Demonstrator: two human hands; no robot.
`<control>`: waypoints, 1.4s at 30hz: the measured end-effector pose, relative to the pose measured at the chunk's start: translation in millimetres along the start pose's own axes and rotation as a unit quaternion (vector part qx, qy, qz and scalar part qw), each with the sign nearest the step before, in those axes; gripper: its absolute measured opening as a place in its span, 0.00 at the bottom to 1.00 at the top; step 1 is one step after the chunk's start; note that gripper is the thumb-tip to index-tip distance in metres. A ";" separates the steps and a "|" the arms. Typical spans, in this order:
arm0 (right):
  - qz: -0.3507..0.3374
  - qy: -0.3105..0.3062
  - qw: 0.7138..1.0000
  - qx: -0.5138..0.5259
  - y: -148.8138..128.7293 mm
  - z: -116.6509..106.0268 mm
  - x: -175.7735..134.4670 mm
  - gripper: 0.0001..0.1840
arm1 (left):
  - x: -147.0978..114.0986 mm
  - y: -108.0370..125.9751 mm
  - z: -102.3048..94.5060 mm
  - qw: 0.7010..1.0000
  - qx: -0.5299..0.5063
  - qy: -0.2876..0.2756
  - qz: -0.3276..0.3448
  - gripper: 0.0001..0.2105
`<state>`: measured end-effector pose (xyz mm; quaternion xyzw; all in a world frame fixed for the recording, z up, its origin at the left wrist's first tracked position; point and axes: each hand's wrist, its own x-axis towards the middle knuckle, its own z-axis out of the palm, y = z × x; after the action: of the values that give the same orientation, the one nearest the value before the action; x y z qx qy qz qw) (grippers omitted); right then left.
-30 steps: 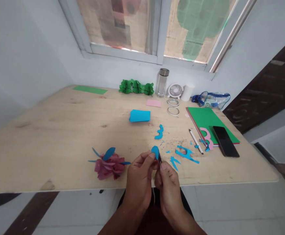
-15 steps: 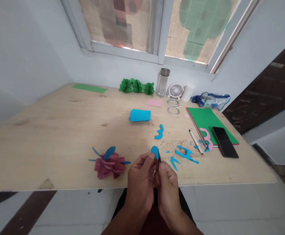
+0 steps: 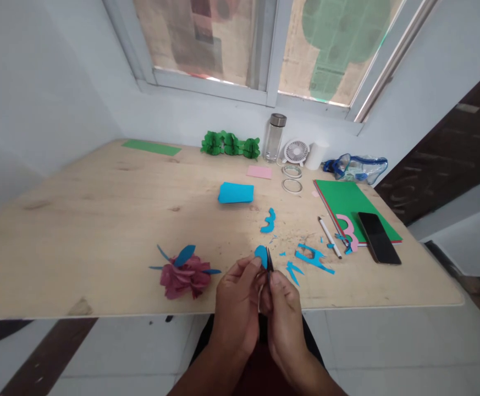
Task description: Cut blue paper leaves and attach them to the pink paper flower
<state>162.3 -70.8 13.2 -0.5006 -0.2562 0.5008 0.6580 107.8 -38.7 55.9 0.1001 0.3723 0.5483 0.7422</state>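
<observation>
Between thumb and fingers, my left hand point(image 3: 240, 291) pinches a small blue paper piece point(image 3: 260, 253) with a rounded top edge. My right hand point(image 3: 281, 294) is closed on dark-bladed scissors point(image 3: 269, 260), whose blades point up along the right edge of that paper; their handles are hidden in my fingers. Both hands are close together over the table's front edge. To their left lies a dark pink paper flower point(image 3: 185, 278) with blue paper leaves point(image 3: 185, 255). Blue paper offcuts point(image 3: 314, 258) are scattered to the right of my right hand.
Beyond my hands are a blue paper stack point(image 3: 236, 193) and a wavy blue strip point(image 3: 269, 221). A marker point(image 3: 329, 237), a phone point(image 3: 379, 238) and green sheets point(image 3: 347, 206) lie right. A glass bottle point(image 3: 274, 140), small fan point(image 3: 296, 151) and green paper garland point(image 3: 230, 144) stand along the wall.
The scissor blades now show more clearly, slightly parted and reaching higher beside the blue paper. My left hand keeps its pinch in nearly the same place.
</observation>
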 end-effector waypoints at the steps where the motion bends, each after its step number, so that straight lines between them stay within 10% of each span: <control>1: 0.000 -0.004 1.000 -0.007 -0.3 -1.2 0.7 0.24 | 0.3 0.5 -0.4 1.000 0.007 0.002 0.005 0.08; 34: 0.033 -0.022 0.995 -0.089 -10.6 -20.3 3.8 0.23 | 5.2 15.1 -11.3 0.982 0.179 -0.018 0.063 0.05; 42: 0.028 -0.120 0.978 -0.170 -30.8 -41.4 13.2 0.25 | 4.7 34.0 -16.7 0.952 0.294 -0.065 0.061 0.05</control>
<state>214.2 -75.3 24.1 -0.5481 -0.4007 0.5250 0.5132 72.1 -26.0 61.0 0.3722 0.4609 0.4509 0.6676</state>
